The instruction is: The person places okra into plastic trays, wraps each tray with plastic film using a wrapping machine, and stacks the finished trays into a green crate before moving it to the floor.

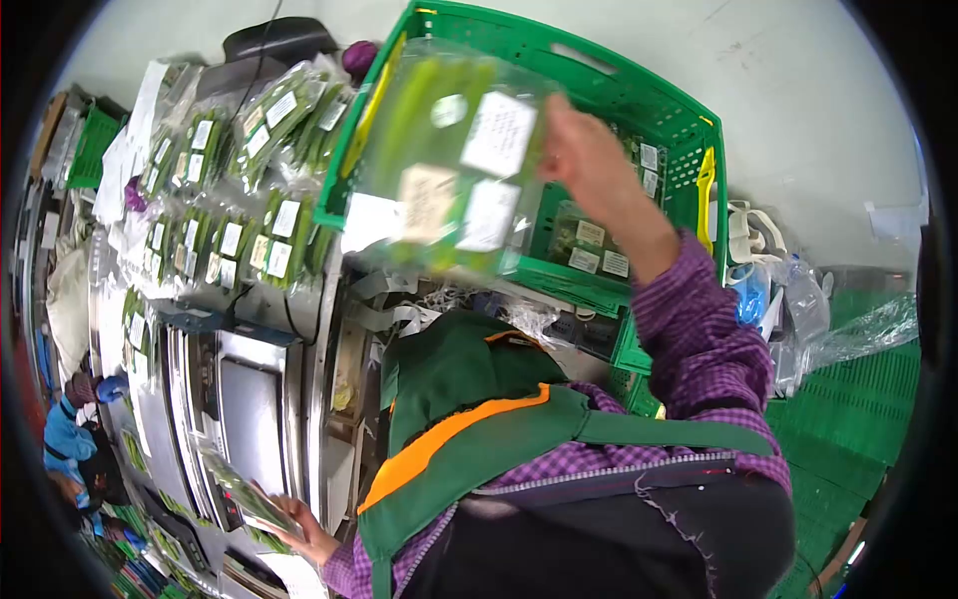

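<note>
Pinched at its edge, a clear bag of long green vegetables (432, 120) with white and beige labels hangs from my right hand (584, 150). The bag is motion-blurred and overlaps the near left side of a green crate (639, 65). Inside the crate, labelled packs (591, 240) show partly behind my wrist. At lower left my left hand (307, 532) is closed around the edge of another clear vegetable pack (247, 496), seen at a slant beside a flat metal-topped device (251, 399).
Rows of bagged green vegetables (282, 235) cover the table left of the crate. A purple round object (359, 60) sits by the crate's corner. Plastic film (858, 334) and a white strap (748, 235) lie at right. Another person in blue sleeves (65, 439) is at far left.
</note>
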`<state>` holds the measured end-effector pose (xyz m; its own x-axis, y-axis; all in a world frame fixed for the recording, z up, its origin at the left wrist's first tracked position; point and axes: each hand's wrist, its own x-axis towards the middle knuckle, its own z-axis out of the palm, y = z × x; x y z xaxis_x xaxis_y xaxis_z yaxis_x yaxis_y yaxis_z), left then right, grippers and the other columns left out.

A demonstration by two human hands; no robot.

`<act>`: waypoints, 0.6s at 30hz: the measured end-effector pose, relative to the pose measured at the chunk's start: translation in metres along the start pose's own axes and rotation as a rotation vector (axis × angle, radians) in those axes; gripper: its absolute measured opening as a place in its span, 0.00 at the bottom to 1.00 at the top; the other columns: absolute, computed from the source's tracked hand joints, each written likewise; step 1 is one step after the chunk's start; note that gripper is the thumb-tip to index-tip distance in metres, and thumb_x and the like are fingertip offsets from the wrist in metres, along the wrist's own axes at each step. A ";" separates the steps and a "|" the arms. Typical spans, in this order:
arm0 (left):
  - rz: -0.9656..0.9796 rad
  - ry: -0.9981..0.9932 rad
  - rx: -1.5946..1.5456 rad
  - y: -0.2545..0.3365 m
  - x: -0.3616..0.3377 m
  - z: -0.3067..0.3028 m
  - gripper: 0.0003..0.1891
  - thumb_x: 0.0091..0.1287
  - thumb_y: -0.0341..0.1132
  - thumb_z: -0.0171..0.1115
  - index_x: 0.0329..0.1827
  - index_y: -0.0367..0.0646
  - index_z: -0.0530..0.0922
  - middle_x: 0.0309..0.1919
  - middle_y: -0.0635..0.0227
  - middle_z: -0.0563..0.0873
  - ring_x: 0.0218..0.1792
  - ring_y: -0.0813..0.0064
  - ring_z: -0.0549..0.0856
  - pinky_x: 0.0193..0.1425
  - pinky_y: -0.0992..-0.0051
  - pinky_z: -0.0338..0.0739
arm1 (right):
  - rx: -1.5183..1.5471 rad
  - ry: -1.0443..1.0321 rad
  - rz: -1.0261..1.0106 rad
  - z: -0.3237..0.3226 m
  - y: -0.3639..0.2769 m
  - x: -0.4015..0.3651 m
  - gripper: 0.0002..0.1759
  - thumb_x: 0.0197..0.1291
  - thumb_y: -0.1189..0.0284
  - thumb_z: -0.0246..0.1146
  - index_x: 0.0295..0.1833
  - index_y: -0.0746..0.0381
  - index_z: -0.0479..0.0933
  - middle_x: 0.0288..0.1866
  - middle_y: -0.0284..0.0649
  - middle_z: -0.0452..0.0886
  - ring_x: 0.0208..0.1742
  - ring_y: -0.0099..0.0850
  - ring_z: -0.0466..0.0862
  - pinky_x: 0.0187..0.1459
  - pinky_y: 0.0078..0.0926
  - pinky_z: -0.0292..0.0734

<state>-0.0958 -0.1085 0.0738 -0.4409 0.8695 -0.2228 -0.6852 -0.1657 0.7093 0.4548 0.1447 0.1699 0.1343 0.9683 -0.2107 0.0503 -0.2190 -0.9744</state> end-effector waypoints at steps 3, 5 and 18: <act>-0.092 -0.066 -0.123 -0.025 0.040 0.065 0.41 0.61 0.38 0.64 0.71 0.37 0.48 0.22 0.75 0.70 0.20 0.85 0.66 0.23 0.83 0.64 | 0.225 0.201 0.080 -0.092 0.045 0.009 0.22 0.66 0.50 0.50 0.38 0.57 0.76 0.31 0.27 0.76 0.29 0.18 0.72 0.31 0.18 0.67; -0.126 -0.212 -0.229 -0.045 0.063 0.096 0.43 0.57 0.41 0.68 0.70 0.39 0.52 0.23 0.75 0.73 0.20 0.86 0.69 0.23 0.84 0.65 | 0.134 0.226 0.237 -0.140 0.085 0.006 0.21 0.65 0.50 0.52 0.37 0.57 0.76 0.31 0.27 0.76 0.28 0.18 0.71 0.30 0.18 0.67; -0.384 -0.453 0.078 -0.188 0.096 0.287 0.24 0.66 0.51 0.56 0.57 0.45 0.72 0.44 0.65 0.81 0.38 0.72 0.78 0.45 0.70 0.71 | -0.359 0.154 0.548 -0.168 0.210 0.004 0.25 0.64 0.53 0.55 0.35 0.69 0.77 0.22 0.37 0.75 0.29 0.26 0.79 0.30 0.25 0.74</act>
<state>0.1569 0.1395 0.1114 0.1327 0.9750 -0.1781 -0.6942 0.2197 0.6854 0.6323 0.0829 -0.0222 0.3728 0.6835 -0.6276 0.2574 -0.7260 -0.6377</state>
